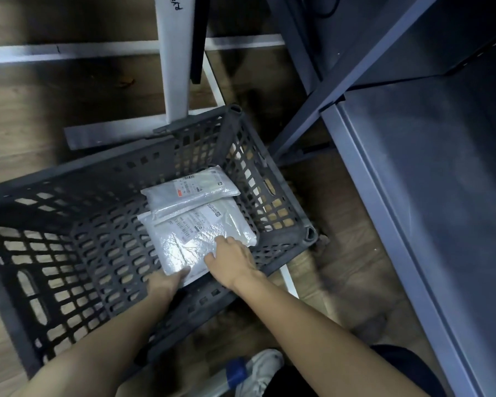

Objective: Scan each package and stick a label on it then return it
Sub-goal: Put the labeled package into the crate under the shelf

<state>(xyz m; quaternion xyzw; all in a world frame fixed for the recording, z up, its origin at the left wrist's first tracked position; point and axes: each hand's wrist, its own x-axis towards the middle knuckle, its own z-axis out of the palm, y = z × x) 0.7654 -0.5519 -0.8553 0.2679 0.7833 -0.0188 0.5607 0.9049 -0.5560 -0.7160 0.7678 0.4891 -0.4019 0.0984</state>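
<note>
1. Both arms reach down into a dark slatted crate [78,253] that sits on the wood floor [20,116].
2. Two white packages lie in the crate's far right corner: the upper package [189,190] overlaps the far edge of the lower package [195,239], and both show printed labels.
3. The left hand [166,282] is at the lower package's near left corner, fingers tucked against its edge; the blur keeps me from telling whether they curl under it.
4. The right hand [235,259] lies flat on top of that package near its right side, fingers spread and straight, pressing on the plastic.
5. The hands sit close together, with a strip of package between them.
6. A grey metal shelf [427,167] stands right of the crate, and a white table leg [175,58] rises behind it.
7. A white shoe [261,371] shows at the bottom edge.
</note>
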